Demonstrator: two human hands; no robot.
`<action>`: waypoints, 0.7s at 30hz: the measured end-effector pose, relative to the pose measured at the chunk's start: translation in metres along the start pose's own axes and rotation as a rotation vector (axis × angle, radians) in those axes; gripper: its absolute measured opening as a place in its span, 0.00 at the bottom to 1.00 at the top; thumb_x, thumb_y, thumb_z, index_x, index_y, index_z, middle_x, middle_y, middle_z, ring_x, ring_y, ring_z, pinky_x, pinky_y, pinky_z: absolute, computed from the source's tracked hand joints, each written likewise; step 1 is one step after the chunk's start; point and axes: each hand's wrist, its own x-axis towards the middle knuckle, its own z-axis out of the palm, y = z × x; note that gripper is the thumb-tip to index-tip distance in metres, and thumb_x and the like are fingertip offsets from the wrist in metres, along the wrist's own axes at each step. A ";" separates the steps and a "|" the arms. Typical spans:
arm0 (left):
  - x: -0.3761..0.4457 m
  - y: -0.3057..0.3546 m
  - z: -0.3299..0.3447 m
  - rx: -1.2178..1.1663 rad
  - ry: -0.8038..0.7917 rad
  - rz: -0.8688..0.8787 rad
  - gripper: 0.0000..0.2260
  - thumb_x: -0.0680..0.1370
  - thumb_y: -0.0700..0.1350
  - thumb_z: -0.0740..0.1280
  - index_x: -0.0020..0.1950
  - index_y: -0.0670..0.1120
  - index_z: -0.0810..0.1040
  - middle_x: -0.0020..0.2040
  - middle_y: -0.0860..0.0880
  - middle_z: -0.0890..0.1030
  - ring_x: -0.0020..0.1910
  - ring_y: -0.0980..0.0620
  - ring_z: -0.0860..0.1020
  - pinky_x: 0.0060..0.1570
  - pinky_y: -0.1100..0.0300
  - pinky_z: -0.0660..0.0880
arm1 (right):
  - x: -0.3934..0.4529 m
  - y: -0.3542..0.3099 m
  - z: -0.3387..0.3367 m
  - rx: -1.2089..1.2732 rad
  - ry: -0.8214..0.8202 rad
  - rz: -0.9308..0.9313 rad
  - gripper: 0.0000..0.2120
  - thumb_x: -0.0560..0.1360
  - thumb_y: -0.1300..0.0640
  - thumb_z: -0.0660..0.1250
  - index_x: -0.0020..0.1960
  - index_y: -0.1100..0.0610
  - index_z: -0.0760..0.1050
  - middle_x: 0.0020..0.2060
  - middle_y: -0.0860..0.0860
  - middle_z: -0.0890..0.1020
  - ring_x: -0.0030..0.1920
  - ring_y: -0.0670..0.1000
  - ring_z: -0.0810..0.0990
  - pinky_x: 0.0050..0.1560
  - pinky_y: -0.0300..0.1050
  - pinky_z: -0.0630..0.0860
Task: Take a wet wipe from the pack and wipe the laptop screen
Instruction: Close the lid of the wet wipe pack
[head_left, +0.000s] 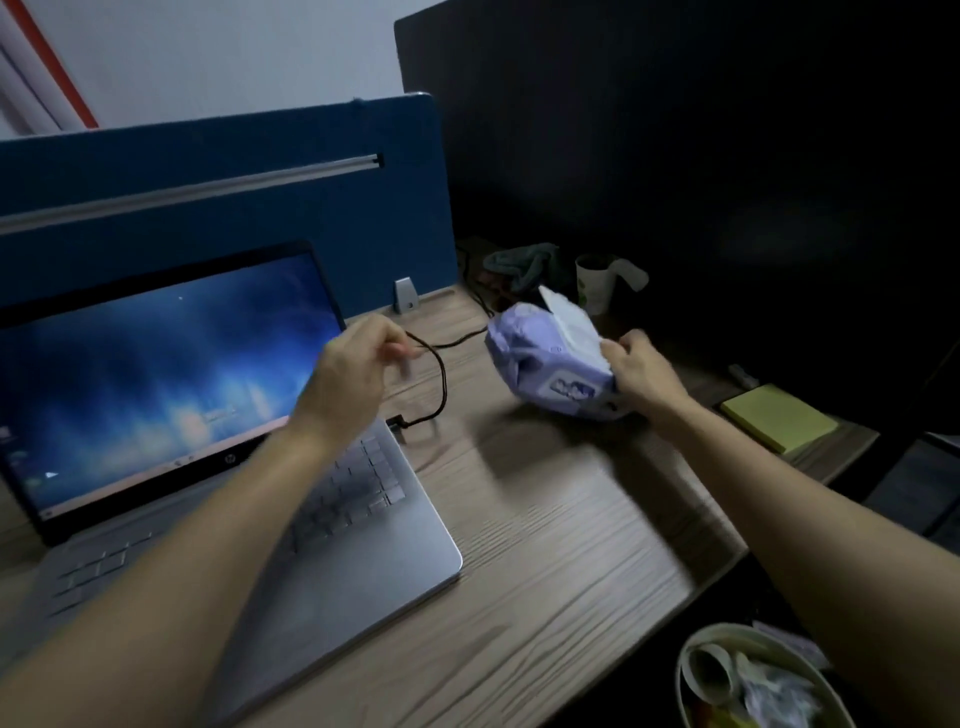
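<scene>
**Pack lifted, lid up**

Open laptop (223, 467) at left of desk (545, 545), screen (156, 374) lit blue. Left hand (353, 374) raised over keyboard's right edge, fingers loosely curled, blurred, holding nothing visible. Black cable (439, 374) looping just behind it to the laptop's side. Further right, purple pack (540, 358) tilted above desk, white flap open, gripped at its near end by right hand (644, 374). Cup (595, 283) behind; yellow pad (779, 418) at far right; bin (753, 680) below

The lilac wet-wipe pack (545, 358) sits tilted just right of the laptop (218, 441), its white flap raised. The silver laptop stands open, its screen (156, 374) lit blue.
</scene>
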 end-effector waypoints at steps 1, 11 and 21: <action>-0.001 0.000 -0.007 0.021 -0.048 0.032 0.08 0.77 0.33 0.62 0.45 0.44 0.76 0.39 0.50 0.80 0.44 0.53 0.80 0.45 0.53 0.77 | -0.001 -0.001 0.001 0.010 0.013 -0.007 0.17 0.77 0.40 0.56 0.53 0.53 0.66 0.53 0.60 0.78 0.49 0.61 0.77 0.52 0.56 0.76; 0.009 0.021 0.044 -0.071 -0.205 0.035 0.05 0.77 0.35 0.69 0.50 0.42 0.83 0.47 0.48 0.83 0.47 0.53 0.79 0.50 0.64 0.73 | -0.002 -0.020 0.012 -0.122 0.058 -0.128 0.18 0.72 0.39 0.62 0.52 0.51 0.68 0.51 0.55 0.76 0.49 0.58 0.75 0.50 0.53 0.74; 0.004 0.014 0.062 -0.175 -0.298 -0.116 0.06 0.74 0.39 0.72 0.46 0.50 0.82 0.37 0.60 0.83 0.39 0.63 0.81 0.42 0.72 0.71 | 0.004 -0.019 0.008 -0.078 0.049 -0.262 0.19 0.70 0.40 0.66 0.53 0.52 0.76 0.46 0.49 0.79 0.46 0.51 0.78 0.40 0.48 0.78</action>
